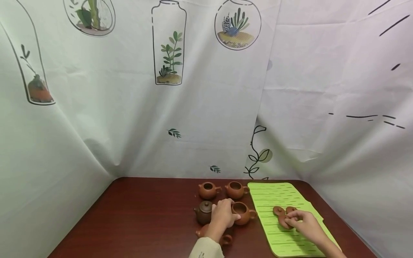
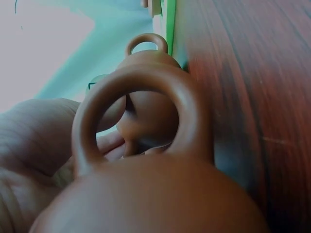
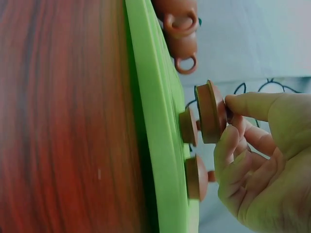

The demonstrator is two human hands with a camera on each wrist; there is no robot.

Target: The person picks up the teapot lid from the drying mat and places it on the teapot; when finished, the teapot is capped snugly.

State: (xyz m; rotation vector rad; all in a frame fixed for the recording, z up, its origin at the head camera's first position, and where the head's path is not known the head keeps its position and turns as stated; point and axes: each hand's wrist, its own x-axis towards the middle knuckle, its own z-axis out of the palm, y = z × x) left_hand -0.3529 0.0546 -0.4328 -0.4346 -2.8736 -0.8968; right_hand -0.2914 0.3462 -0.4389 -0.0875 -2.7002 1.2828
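My left hand (image 1: 223,214) grips the left side of a lidless reddish-brown clay teapot (image 1: 246,217), thumb toward the front and fingers toward the back. Its handle points right. In the left wrist view, another teapot's handle (image 2: 192,114) looms in front of the gripped one (image 2: 150,116). My right hand (image 1: 304,225) pinches a small brown clay lid (image 3: 212,112) by its knob, over the green mat (image 1: 274,193). Two more lids, one nearer the top (image 3: 188,126) and one lower (image 3: 196,178) in the right wrist view, lie knob-up on the mat.
Two lidless brown teapots, a left one (image 1: 207,191) and a right one (image 1: 235,191), stand at the back. A dark lidded teapot (image 1: 204,213) is left of my left hand. My left forearm partly hides a nearer teapot (image 1: 200,232). Printed cloth (image 1: 206,107) hangs behind the table.
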